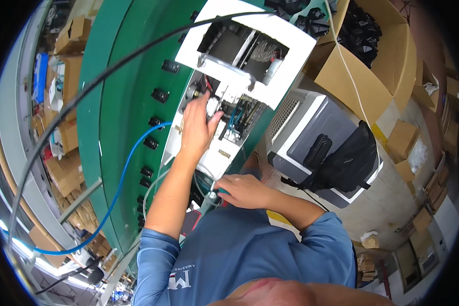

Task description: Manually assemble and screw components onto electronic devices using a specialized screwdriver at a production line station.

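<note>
For careful work inside the open white machine (264, 96) on the green bench (132, 56), the left hand (195, 126), its thumb spread wide, should avoid the thin blue tubes (233, 121), while the right hand (244, 191) curls by the machine's near end, its grip unclear.

Green surface (132, 102) beside white machine (262, 94) open; blue hose (121, 183) crosses

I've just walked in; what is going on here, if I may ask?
A person has the left hand at the exposed workings of a white machine. The right hand is by the machine's near end; its grip is unclear. Small black pieces lie along the green surface alongside.
</note>
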`<state>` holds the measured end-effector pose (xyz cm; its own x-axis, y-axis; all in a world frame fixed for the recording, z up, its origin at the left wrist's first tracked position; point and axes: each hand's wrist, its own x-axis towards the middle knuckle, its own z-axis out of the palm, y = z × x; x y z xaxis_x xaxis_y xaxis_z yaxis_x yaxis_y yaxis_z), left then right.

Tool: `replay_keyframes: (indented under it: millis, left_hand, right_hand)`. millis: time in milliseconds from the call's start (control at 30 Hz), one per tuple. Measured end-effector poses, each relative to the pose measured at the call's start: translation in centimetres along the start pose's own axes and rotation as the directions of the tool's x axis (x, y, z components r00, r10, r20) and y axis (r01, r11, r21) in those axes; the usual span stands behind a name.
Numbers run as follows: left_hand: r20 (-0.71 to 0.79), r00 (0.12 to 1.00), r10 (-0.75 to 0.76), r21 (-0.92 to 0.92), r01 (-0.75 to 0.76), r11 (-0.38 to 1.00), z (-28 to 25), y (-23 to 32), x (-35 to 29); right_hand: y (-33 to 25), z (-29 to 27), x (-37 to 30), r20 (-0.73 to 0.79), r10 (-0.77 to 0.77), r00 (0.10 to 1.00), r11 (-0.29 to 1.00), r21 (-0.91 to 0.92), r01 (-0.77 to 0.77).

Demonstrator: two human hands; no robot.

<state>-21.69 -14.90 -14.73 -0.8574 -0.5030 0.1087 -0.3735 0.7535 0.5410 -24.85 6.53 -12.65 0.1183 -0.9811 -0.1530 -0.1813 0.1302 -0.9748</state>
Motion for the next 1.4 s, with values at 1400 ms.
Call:
replay_keyframes:
  millis: [1400]
  left_hand:
    - [-0.144, 0.989, 0.040, -0.100, -0.054, 0.993, 0.9, -1.0, -0.6]
  right_hand:
    - [1.2, -5.8, 4.3, -0.826, -0.188, 0.532, 0.977, -0.211, 0.017]
